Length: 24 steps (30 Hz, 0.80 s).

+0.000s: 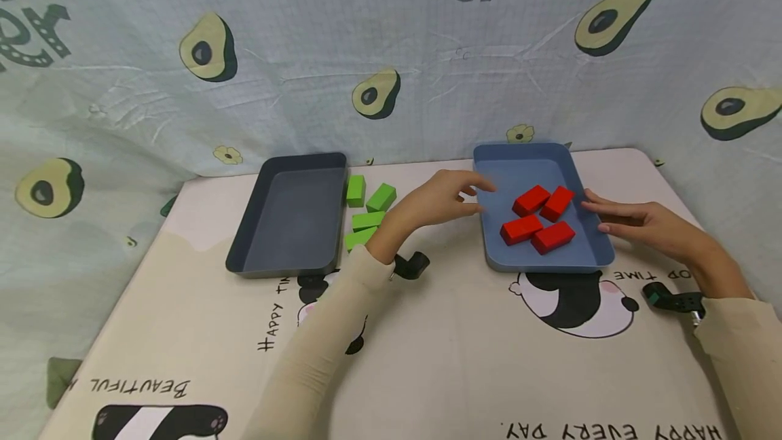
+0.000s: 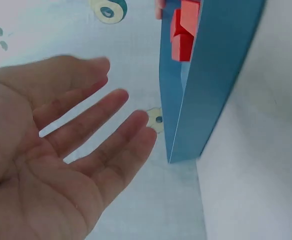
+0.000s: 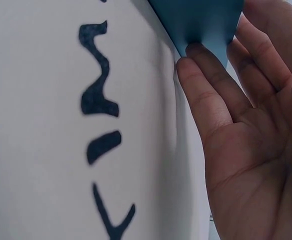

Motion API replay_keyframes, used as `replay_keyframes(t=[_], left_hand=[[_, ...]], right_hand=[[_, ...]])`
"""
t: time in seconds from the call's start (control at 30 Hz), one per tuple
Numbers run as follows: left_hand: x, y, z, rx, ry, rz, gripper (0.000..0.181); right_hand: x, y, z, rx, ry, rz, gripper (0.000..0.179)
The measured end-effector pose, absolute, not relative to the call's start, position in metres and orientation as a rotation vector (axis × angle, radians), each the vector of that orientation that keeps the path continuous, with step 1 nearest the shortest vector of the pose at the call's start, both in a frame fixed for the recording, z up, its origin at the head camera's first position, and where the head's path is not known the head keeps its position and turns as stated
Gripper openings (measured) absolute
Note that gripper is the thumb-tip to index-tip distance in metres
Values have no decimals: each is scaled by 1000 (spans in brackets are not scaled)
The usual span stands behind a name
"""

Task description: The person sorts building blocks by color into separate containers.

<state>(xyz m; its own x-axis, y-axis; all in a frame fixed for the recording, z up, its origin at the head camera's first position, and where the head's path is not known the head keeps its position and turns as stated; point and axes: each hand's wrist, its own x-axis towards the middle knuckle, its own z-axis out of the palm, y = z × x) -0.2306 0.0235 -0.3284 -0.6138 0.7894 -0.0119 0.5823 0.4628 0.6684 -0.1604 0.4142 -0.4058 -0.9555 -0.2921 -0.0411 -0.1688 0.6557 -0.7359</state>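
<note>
The blue tray (image 1: 497,161) stands on the right half of the table with several red blocks (image 1: 552,237) lying in it. By its left wall is my left hand (image 1: 438,199), with thumb and fingers spread apart and nothing between them; the left wrist view shows the palm and a gap between the fingertips (image 2: 148,135) and the tray wall. On the opposite side, my right hand (image 1: 654,226) has its fingers extended against the tray's right wall. In the right wrist view its fingertips (image 3: 188,65) rest at the lower part of that wall, one finger near the tabletop.
A dark grey tray (image 1: 293,267) stands on the left side. Several green blocks (image 1: 381,197) lie along its right wall, partly behind my left forearm. A patterned curtain (image 1: 305,100) hangs at the table's back edge, right behind both trays.
</note>
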Motion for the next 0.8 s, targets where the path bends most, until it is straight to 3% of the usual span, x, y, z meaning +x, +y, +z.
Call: replay_keyframes(t=[0.8], left_hand=[[-194,-61,-329,1011,2696,1165,41]], right_hand=[[-160,413,-402,-331,2722,-1126,52]])
